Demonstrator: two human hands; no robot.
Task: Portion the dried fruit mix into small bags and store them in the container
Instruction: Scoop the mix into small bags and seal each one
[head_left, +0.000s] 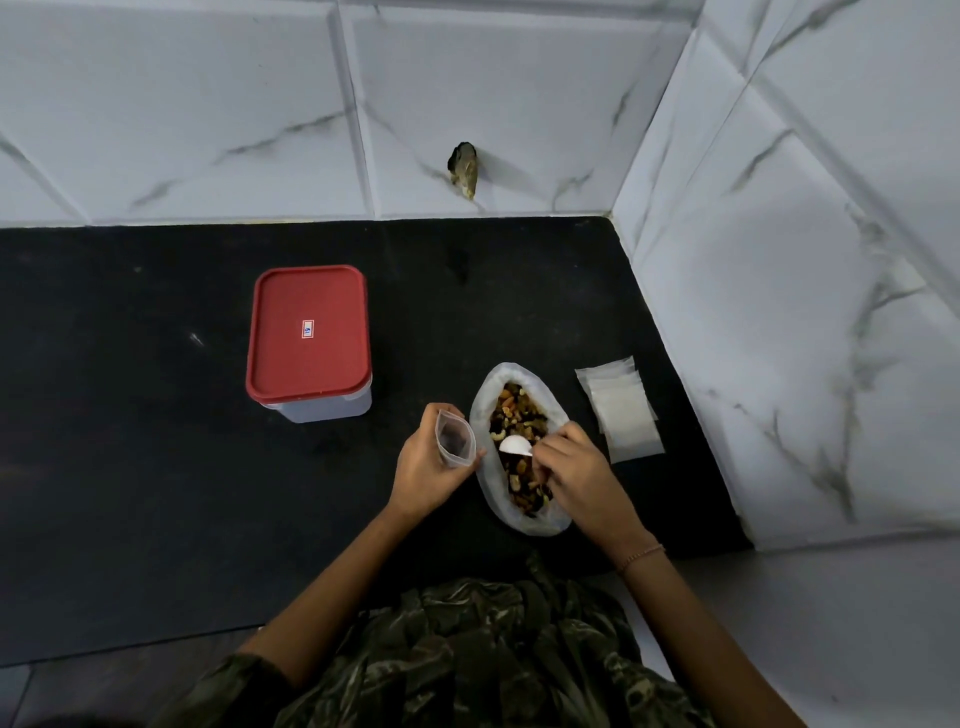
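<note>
Dried fruit mix (519, 415) is lying in an open plastic bag (480, 410) on the black counter (156, 467). Left hand (423, 467) is gripping a small bag (456, 436), mouth open, just beside it. Right hand (571, 467) is pinching a white scoop (514, 445) over the mix. The container (309, 338) is standing lidded to the left.

Dim, cool, even light (wide-angle bowing at edges), slightly soft detail.
</note>
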